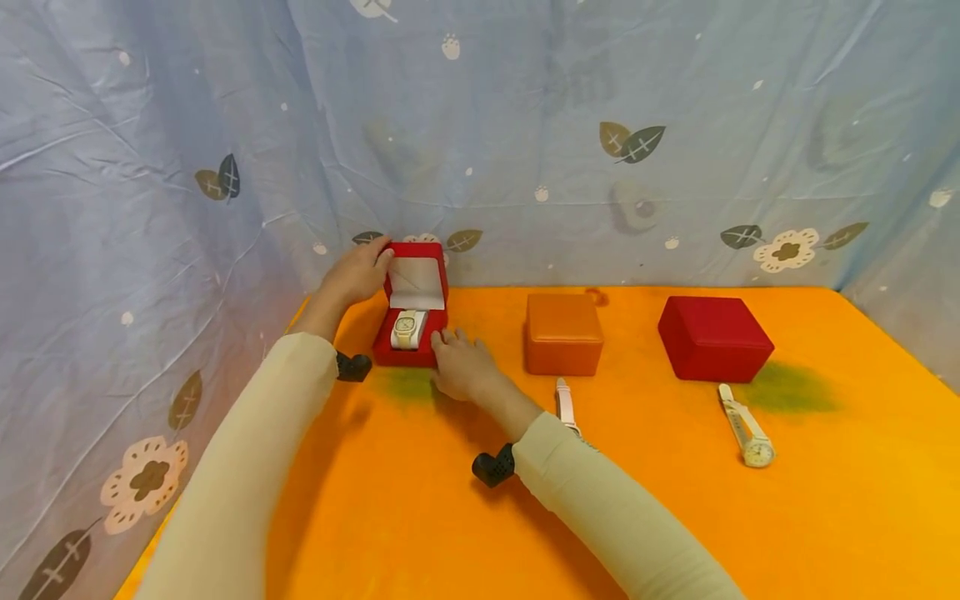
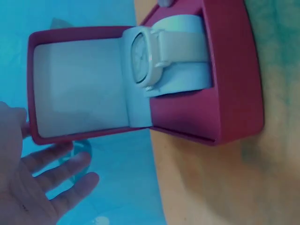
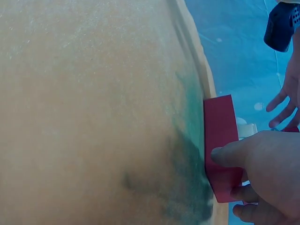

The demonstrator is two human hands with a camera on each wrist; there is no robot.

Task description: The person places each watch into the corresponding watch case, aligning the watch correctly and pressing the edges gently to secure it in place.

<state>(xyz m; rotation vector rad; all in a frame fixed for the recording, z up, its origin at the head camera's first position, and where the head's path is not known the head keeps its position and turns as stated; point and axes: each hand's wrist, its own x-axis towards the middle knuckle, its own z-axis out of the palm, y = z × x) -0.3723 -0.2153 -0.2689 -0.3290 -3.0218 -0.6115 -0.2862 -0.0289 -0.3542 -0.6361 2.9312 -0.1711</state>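
Note:
A red watch box (image 1: pixel 382 337) stands with its lid raised at the far left of the table. Inside, a cream-strapped watch (image 1: pixel 406 327) is wrapped round a white cushion. My left hand (image 1: pixel 358 273) touches the upper left corner of the raised lid (image 2: pixel 79 136), three fingers stretched out beside it in the left wrist view. At the box's front right corner, my right hand (image 1: pixel 467 367) holds the base, its thumb (image 3: pixel 227 154) on the front wall and fingers along the side. A fingertip (image 2: pixel 165 2) shows at the base's edge in the left wrist view.
A closed orange box (image 1: pixel 564 333) stands mid-table, and a closed red box (image 1: pixel 712 337) to its right. A pink-strapped watch (image 1: pixel 565 404) lies partly hidden behind my right forearm. Another pale watch (image 1: pixel 748 429) lies before the right box. A patterned curtain (image 1: pixel 525 167) hangs behind.

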